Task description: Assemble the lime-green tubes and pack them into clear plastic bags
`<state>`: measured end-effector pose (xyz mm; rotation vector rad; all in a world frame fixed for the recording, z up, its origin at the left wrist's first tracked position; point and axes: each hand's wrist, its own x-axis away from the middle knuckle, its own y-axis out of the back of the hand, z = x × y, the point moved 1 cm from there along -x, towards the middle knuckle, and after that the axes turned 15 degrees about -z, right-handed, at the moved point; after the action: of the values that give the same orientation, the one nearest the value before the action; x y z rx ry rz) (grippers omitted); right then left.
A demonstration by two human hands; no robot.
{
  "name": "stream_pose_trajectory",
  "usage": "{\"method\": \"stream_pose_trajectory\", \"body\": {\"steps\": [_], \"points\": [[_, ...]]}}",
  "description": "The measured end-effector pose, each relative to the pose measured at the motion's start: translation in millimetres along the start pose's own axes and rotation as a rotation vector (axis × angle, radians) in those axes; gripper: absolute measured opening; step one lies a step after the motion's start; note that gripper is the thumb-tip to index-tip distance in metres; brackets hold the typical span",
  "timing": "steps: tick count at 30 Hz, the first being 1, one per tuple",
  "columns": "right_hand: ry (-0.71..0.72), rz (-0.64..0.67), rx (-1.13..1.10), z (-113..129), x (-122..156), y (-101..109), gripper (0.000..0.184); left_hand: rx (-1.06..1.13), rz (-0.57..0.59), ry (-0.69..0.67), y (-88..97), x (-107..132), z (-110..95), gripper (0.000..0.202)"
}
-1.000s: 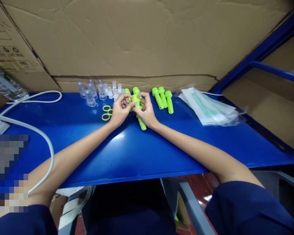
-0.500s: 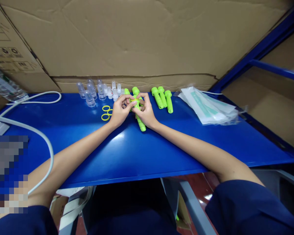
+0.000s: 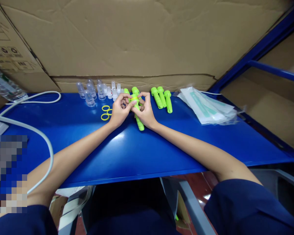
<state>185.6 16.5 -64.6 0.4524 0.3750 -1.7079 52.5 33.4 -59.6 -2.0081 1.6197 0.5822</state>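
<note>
A lime-green, flashlight-shaped plastic body (image 3: 139,123) is gripped near its wide head by both hands, its narrow end tilted down toward me. My left hand (image 3: 120,109) closes on the head from the left, thumb across it. From the other side my right hand (image 3: 147,112) curls its fingers and thumb round the same part. A thin yellow ring (image 3: 134,98) shows around the head, between the fingertips. Left of my left hand several loose yellow rings (image 3: 105,117) lie on the table. Just beyond my fingers is another green body (image 3: 135,90), partly hidden.
Clear plastic caps (image 3: 89,99) and smaller whitish caps (image 3: 109,92) stand behind the rings. Three green bodies (image 3: 169,102) lie to the right, with plastic-wrapped packets (image 3: 205,106) farther over. A cable (image 3: 42,132) loops over the left of the blue table (image 3: 127,156); cardboard (image 3: 137,39) walls the back.
The green body's narrow end has shifted slightly left, and the yellow ring around its head shows more plainly. Both hands keep their grip.
</note>
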Motion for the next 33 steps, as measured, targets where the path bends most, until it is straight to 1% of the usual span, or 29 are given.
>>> {"method": "stream_pose_trajectory", "body": {"steps": [6, 12, 19, 23, 27, 30, 33], "points": [[-0.002, 0.015, 0.001, 2, 0, 1, 0.047, 0.002, -0.025, -0.005, 0.0, -1, -2, 0.042], [0.009, 0.010, 0.009, -1, 0, 0, 0.052, -0.064, 0.005, -0.027, 0.2, 0, -7, 0.041], [0.011, 0.007, -0.010, 0, 1, 0, 0.053, -0.050, -0.019, -0.007, 0.4, 0, -2, 0.045], [0.001, 0.026, -0.019, -1, 1, 0, 0.054, -0.091, -0.050, -0.077, 0.9, 0, -5, 0.046], [-0.019, 0.056, -0.043, -3, 1, 0, 0.055, -0.162, -0.067, -0.150, 2.6, 0, -11, 0.040], [-0.028, 0.059, -0.050, -5, 1, 1, 0.056, -0.202, -0.079, -0.171, 3.9, 0, -12, 0.038], [-0.014, 0.064, -0.067, -7, 0, 1, 0.053, -0.196, -0.077, -0.172, 3.9, 0, -10, 0.040]]}}
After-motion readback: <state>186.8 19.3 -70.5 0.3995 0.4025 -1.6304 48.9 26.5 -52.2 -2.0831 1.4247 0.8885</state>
